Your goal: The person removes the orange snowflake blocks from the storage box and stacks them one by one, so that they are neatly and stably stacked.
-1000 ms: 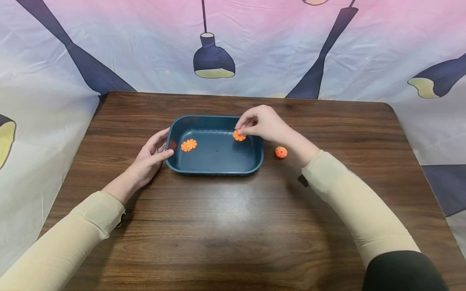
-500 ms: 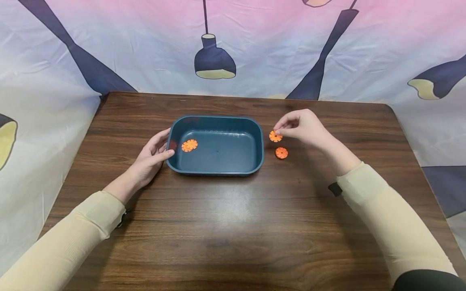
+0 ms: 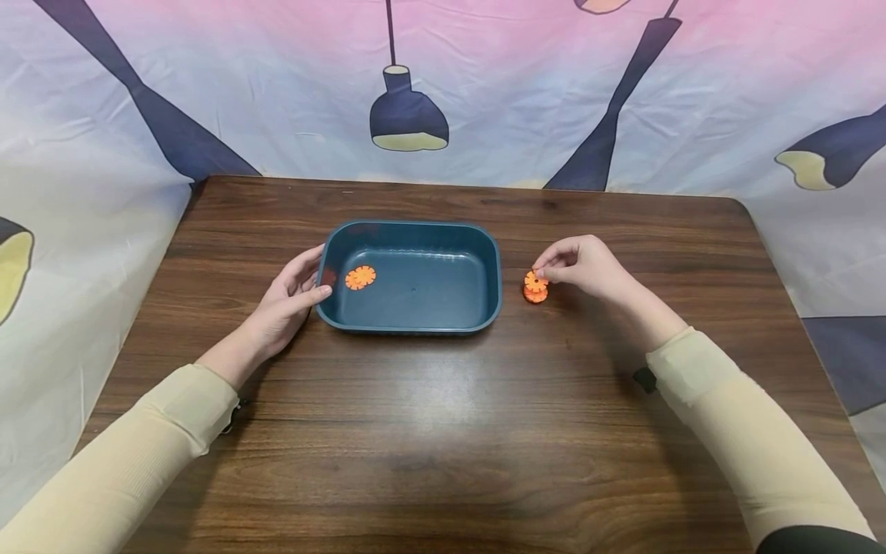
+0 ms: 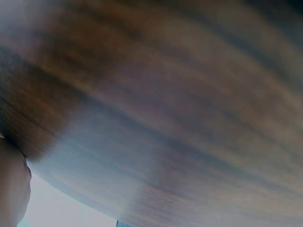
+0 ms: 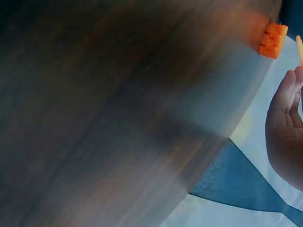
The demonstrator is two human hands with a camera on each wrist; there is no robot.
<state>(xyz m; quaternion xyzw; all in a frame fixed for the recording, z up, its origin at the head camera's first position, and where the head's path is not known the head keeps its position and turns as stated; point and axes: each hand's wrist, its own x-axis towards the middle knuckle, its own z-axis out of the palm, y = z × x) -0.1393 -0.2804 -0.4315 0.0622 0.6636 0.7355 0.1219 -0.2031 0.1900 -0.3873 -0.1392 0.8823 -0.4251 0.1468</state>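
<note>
My left hand [image 3: 280, 308] grips the left end of a dark blue plastic basin [image 3: 425, 300], thumb at the rim and fingers around the outside. On the basin's floor, at its left, lie overlapping orange notched discs [image 3: 361, 278]. To the right of the basin, my right hand [image 3: 584, 265] pinches another orange notched disc [image 3: 536, 280] between thumb and fingertips. That disc overlaps a short stack of orange discs [image 3: 536, 297] in the head view. In the right wrist view the stack [image 5: 273, 41] stands apart from the held disc [image 5: 299, 47].
Everything stands on a brown wood-grain table [image 3: 415, 431]. A fabric backdrop [image 3: 498, 108] printed with lamps hangs behind its far edge. The left wrist view shows mostly the tabletop [image 4: 165, 118], with part of a hand at its left edge.
My right hand has carried the disc from over the basin out to the right, then nearer to me, down over the stack. My left hand has stayed on the basin.
</note>
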